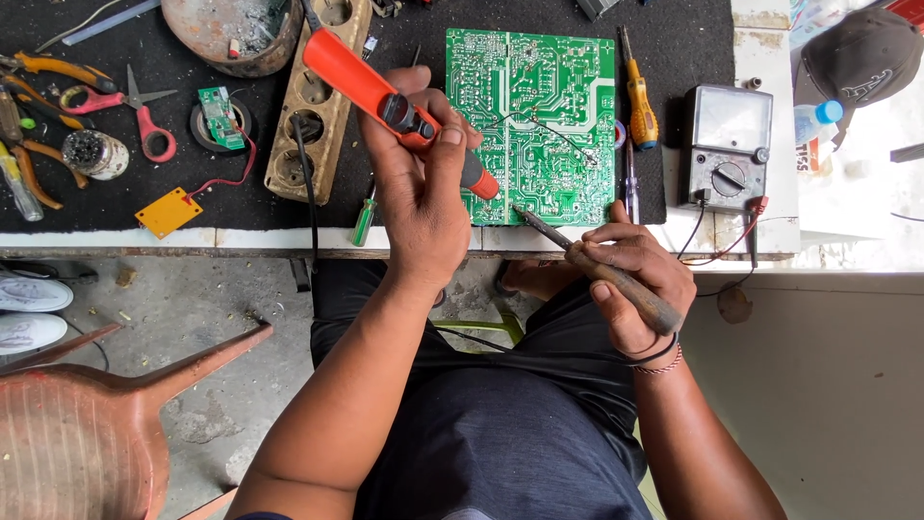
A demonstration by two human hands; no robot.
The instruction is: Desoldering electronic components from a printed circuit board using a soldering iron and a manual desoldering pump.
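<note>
My left hand (421,193) grips an orange desoldering pump (358,77) with a black middle, its red tip resting on the lower left of a green circuit board (549,116) that lies solder side up on the black mat. My right hand (635,279) holds a soldering iron (616,279) by its brown wooden handle. The iron's metal tip points up-left and touches the board's bottom edge. Both hands hover at the front edge of the workbench, above my lap.
A wooden socket strip (313,116), a small green board on a tape roll (219,120), red scissors (144,120), pliers (38,77), a yellow screwdriver (640,106), a green screwdriver (364,220) and an analog multimeter (727,144) lie around. A rusty funnel-shaped object (87,424) stands on the floor at the left.
</note>
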